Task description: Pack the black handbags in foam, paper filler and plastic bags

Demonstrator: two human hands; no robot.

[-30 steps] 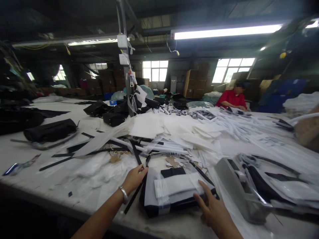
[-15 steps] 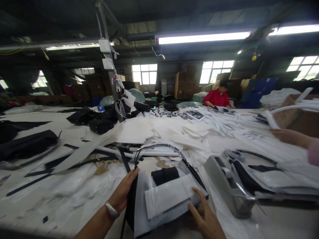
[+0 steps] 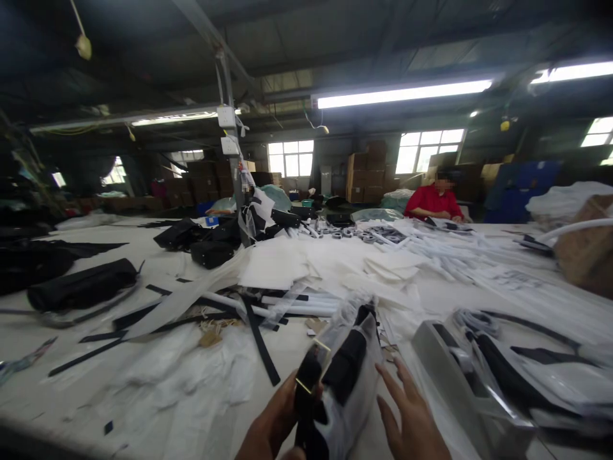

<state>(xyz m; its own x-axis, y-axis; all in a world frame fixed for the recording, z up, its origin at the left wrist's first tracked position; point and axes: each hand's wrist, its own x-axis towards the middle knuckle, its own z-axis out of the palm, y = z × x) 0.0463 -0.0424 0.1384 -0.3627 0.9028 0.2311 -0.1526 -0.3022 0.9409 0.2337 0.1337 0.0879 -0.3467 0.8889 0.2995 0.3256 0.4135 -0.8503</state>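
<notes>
At front centre of the tabletop (image 3: 62,402), black handbag (image 3: 345,364), turned edge-on; base contact out of view. Left hand (image 3: 275,421): fingers grasping one end by a gold-toned fitting (image 3: 304,386). Right hand (image 3: 412,415): fingers spread, no grip. Risk: one-sided hold could let bag twist; loose plastic wrap (image 3: 341,319) could snag on grey tape dispenser (image 3: 460,377), near right.

A: What does the bottom edge cut off?
B: The black bag's (image 3: 347,365) near end; both wrists, below the left hand (image 3: 274,412) and right hand (image 3: 410,409); some left fingers are hidden by the bag.
A: Elsewhere?
B: The right edge cuts the brown box (image 3: 587,255); the red-clad person's (image 3: 431,202) handwork is too small to tell.
</notes>
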